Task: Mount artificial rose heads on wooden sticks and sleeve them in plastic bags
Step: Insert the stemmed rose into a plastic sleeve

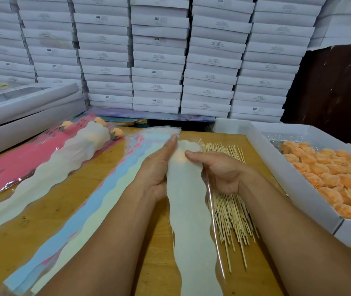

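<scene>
A long frosted white plastic sleeve [189, 210] with a wavy edge lies lengthwise over the table's middle. An orange rose head [180, 158] glows faintly through its top. My left hand [159, 167] grips the sleeve's left side, fingers stretched along it up to the top. My right hand [219, 169] holds the right side, thumb pressing over the rose. Bare wooden sticks [232, 212] lie in a loose pile under and beside my right hand.
A white tray [294, 180] of orange rose heads [337, 178] stands at the right. A stack of pastel sleeves [97, 199] lies left of my hands. Finished sleeved roses [63, 159] rest on pink sleeves [16, 165] at far left. White boxes [157, 60] wall the back.
</scene>
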### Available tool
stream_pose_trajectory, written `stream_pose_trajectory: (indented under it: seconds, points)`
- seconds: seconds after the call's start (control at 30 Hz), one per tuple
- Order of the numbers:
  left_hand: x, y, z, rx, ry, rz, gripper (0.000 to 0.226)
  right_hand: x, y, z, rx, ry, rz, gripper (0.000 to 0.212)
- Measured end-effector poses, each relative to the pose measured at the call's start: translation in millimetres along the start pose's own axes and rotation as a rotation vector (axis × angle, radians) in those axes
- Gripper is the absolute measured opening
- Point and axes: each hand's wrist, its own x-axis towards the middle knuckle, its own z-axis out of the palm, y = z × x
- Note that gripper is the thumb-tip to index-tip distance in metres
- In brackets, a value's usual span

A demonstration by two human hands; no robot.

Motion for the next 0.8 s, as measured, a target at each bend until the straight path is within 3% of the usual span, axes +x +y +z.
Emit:
stream_pose_trajectory:
  seconds: [0.13, 0.37, 0.63, 0.8]
  points:
    - [-2.3, -0.9, -2.4, 0.011, 0.049, 0.035, 0.043, 0.8, 0.2, 0.7, 0.049, -0.015, 0.005, 0.054]
    - [-1.5, -0.1, -0.6, -0.011, 0.099, 0.034, 0.033, 1.4, 0.3, 1.6, 0.177, -0.117, 0.050, 0.053]
    - [-4.1, 0.4, 2.8, 0.014, 0.098, 0.033, 0.032, 3.1, 0.5, -0.8, 0.200, -0.126, 0.085, 0.041]
    - [-3.0, 0.3, 1.8, 0.028, 0.097, 0.054, 0.035, 1.6, -0.1, -3.1, 0.161, -0.147, 0.054, 0.053]
